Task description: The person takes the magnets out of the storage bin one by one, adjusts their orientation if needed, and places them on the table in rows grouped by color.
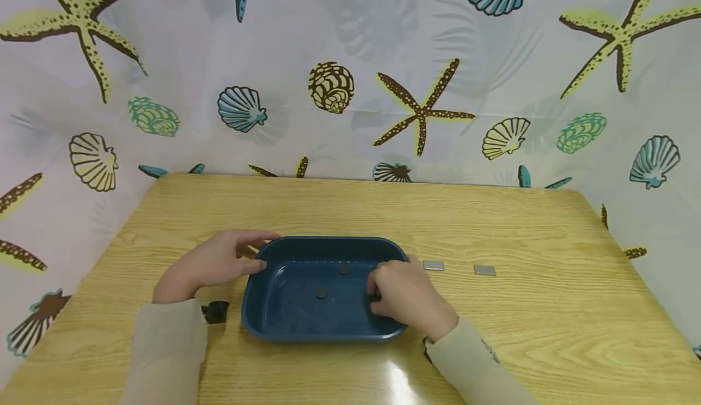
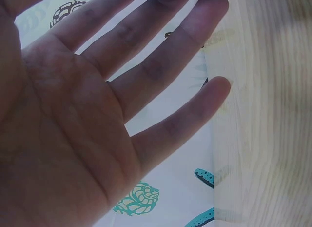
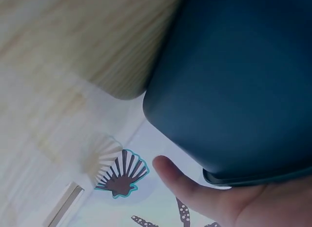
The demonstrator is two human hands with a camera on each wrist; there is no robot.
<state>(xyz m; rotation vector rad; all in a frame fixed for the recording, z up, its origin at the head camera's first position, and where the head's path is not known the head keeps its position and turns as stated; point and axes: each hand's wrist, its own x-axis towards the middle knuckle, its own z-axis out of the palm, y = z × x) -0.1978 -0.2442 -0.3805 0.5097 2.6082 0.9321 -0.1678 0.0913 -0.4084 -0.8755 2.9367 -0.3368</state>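
Observation:
A dark blue rectangular basin [image 1: 292, 332] stands on the wooden table, with a small dark disc [image 1: 322, 292] and another dark disc [image 1: 344, 268] lying on its floor. My left hand [image 1: 221, 259] is at the basin's left rim, fingers fairly straight; the left wrist view shows its palm [image 2: 68, 124] bare and fingers spread. Over the right rim reaches my right hand [image 1: 402, 289], its fingers curled down inside the basin. One finger stays outside the wall, seen in the right wrist view beside the basin [image 3: 234, 90]. Whether those curled fingers pinch anything, I cannot tell.
Two small grey rectangular pieces lie right of the basin: a nearer piece [image 1: 434, 265] and a farther piece [image 1: 484, 270]. The wooden table [image 1: 547, 332] ends at a white curtain [image 1: 296, 125] printed with shells and starfish, behind and on both sides.

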